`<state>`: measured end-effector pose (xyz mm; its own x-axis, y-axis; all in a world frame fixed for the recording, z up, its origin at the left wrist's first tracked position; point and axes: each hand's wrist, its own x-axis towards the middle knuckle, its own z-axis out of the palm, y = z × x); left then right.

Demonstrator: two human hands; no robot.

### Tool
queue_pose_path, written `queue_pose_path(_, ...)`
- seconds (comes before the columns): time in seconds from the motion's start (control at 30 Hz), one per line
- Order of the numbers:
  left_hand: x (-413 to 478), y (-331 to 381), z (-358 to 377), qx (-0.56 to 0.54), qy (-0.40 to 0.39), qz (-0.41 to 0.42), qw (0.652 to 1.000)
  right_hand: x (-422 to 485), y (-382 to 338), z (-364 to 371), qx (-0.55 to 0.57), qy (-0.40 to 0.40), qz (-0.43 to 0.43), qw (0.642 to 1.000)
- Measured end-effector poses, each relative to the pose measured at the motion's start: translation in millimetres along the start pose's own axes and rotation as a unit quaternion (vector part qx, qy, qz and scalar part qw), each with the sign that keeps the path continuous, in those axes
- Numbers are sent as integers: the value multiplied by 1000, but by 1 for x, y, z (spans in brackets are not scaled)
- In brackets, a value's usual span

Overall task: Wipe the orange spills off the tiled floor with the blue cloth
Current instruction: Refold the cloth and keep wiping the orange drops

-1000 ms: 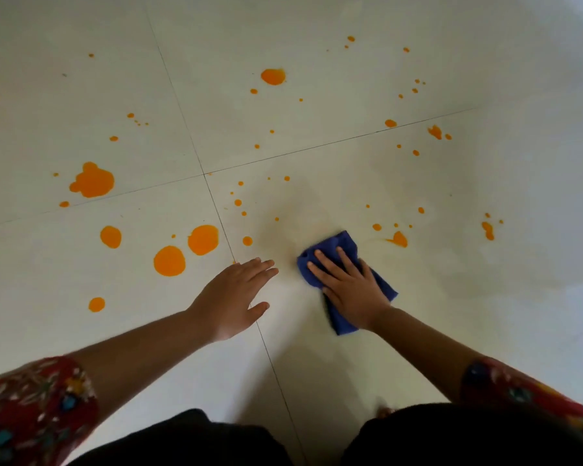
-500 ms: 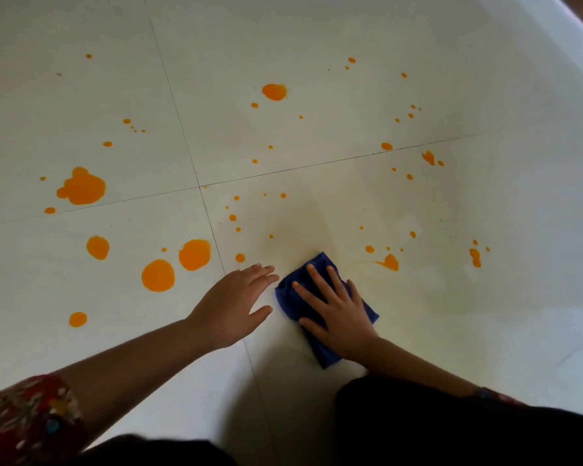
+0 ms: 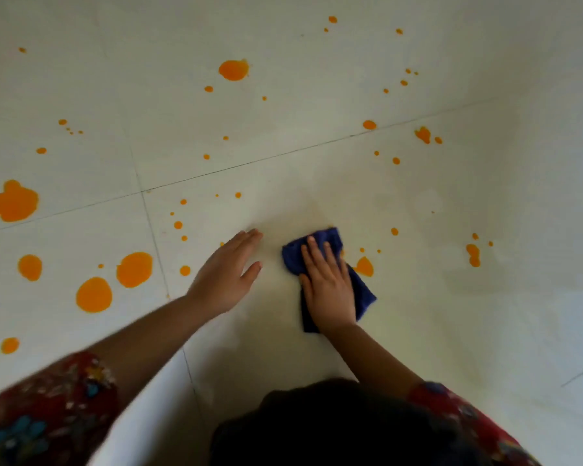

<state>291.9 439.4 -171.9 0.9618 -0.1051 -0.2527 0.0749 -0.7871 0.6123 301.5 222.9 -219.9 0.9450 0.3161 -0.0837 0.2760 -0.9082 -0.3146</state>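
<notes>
My right hand [image 3: 327,284] lies flat with straight fingers on the folded blue cloth [image 3: 362,292], pressing it to the pale tiled floor [image 3: 485,196]. An orange spill [image 3: 365,266] touches the cloth's right edge. My left hand [image 3: 228,274] rests flat on the floor to the left of the cloth, fingers straight, holding nothing. Large orange spills lie left of it: two round blobs [image 3: 94,294] [image 3: 134,269] and a lobed puddle [image 3: 13,201]. Another blob [image 3: 233,69] sits far ahead, with several small drops scattered around.
Dark grout lines [image 3: 249,163] cross ahead of my hands and run down under my left arm. My dark-clothed knees [image 3: 334,428] fill the bottom middle. More drops [image 3: 472,254] mark the tile to the right; a faint wet smear [image 3: 317,210] shows above the cloth.
The cloth under my right hand has slid to the right, up against the orange spill there. My left hand stays flat on the floor. The camera has shifted.
</notes>
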Motion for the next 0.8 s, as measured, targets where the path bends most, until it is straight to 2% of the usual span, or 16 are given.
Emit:
queue_pose_path(0.07, -4, 2, 23, -27, 45, -18, 998, -18, -2, 9, -10, -17, -84, 996)
queue_pose_path(0.13, -3, 4, 41, -2, 67, -15, 998, -52, 27, 2, -37, -53, -183, 981)
queue_pose_path(0.2, -3, 6, 52, 21, 75, -23, 997, -69, 70, -14, -53, -63, -203, 976)
queue_pose_path(0.3, -3, 8, 66, 55, 96, -44, 993, -39, 98, -29, -54, -24, -60, 996)
queue_pose_path(0.37, -5, 8, 73, 95, 109, -50, 988, -4, 80, -28, -43, 0, 33, 999)
queue_pose_path(0.4, -4, 8, 76, 106, 113, -53, 987, 6, 67, -23, -41, 10, 53, 998)
queue_pose_path(0.43, -3, 8, 77, 112, 116, -56, 985, 9, 56, -19, -43, 10, 42, 998)
queue_pose_path(0.47, -2, 8, 78, 113, 118, -58, 985, 4, 51, -15, -52, -6, -4, 999)
queue_pose_path(0.53, -2, 9, 79, 114, 124, -57, 984, -24, 59, -17, -89, -60, -144, 984)
queue_pose_path(0.57, -3, 8, 78, 115, 126, -57, 984, -36, 70, -20, -93, -77, -182, 976)
queue_pose_path(0.6, -3, 8, 79, 115, 128, -58, 983, -41, 83, -24, -91, -66, -177, 978)
queue_pose_path(0.67, -4, 10, 79, 115, 136, -61, 982, -29, 105, -32, -75, -22, -45, 996)
queue_pose_path(0.73, -3, 11, 79, 116, 142, -61, 981, 6, 112, -39, -60, 4, 106, 993)
queue_pose_path(0.8, -2, 10, 79, 116, 147, -62, 980, 44, 101, -40, -60, 14, 165, 984)
